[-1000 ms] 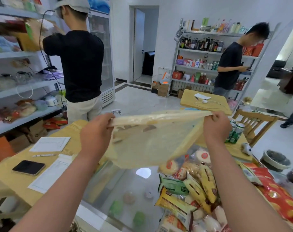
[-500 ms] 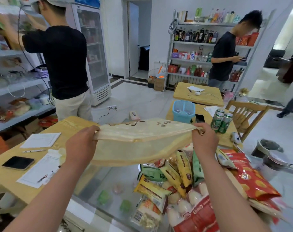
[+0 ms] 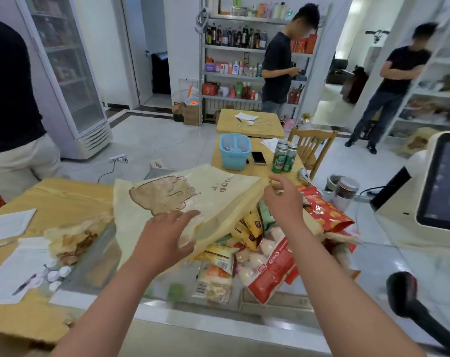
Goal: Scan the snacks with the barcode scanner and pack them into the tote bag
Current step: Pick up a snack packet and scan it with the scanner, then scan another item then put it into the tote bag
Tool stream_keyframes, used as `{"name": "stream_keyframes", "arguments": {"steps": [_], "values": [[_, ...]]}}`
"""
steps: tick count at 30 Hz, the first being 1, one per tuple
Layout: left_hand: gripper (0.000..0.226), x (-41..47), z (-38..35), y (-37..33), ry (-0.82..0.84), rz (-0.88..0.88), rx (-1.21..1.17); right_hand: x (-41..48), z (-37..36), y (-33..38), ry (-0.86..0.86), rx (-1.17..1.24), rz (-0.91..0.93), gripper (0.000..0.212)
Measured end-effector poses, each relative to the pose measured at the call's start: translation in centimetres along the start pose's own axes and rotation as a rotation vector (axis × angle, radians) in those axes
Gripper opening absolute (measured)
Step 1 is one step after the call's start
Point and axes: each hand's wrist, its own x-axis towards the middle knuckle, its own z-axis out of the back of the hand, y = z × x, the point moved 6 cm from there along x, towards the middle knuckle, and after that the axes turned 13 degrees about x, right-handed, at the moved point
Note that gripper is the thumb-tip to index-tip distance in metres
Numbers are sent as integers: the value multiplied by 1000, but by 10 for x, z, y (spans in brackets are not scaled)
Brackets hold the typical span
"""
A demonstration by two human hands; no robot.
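A cream tote bag [image 3: 208,194] with a brown cartoon print lies spread over the glass counter [image 3: 164,300] and partly covers the snack pile. My left hand [image 3: 167,235] rests flat on the bag's near part with its fingers spread. At the bag's right edge my right hand [image 3: 283,197] has its fingers loosely spread, touching or just off the cloth. The snacks [image 3: 247,251] are several packets heaped under and in front of the bag, among them a red-and-white pack [image 3: 272,271] and a red chip bag [image 3: 324,212]. The black barcode scanner [image 3: 404,292] stands at the lower right.
A checkout terminal with a screen [image 3: 440,184] stands at the right. The wooden table [image 3: 51,202] on the left carries papers and a crumpled bag [image 3: 72,240]. Behind are a blue basket [image 3: 234,150], two green cans [image 3: 284,157], a chair and three people standing.
The tote bag, held up stretched between both hands before, has come down onto the counter over the snacks. Both hands have let go of its top edge and opened.
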Motion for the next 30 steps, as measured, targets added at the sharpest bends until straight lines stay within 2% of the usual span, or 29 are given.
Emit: {"name": "stream_keyframes", "arguments": {"steps": [3, 9, 11, 14, 19, 22, 25, 30], "values": [[48, -5, -10, -63, 207, -257, -304, -27, 27, -7, -25, -62, -10, 30], [31, 8, -14, -177, 209, -317, -646, -79, 113, -38, -214, -136, -88, 19], [21, 18, -12, -206, 211, -266, -717, -91, 142, -48, -293, -208, -89, 15], [21, 31, -18, -240, 227, -205, -838, -99, 174, -66, -359, -268, -119, 19], [20, 53, -32, -284, 259, -108, -919, -98, 193, -104, -237, -285, -313, 50], [23, 67, -41, -305, 285, 8, -958, -92, 195, -127, -166, -176, -369, 64], [16, 81, -54, -316, 305, 185, -918, -85, 205, -147, -154, -59, -422, 50], [16, 91, -70, -335, 263, 419, -959, -75, 253, -151, -262, 116, -386, 18]]}}
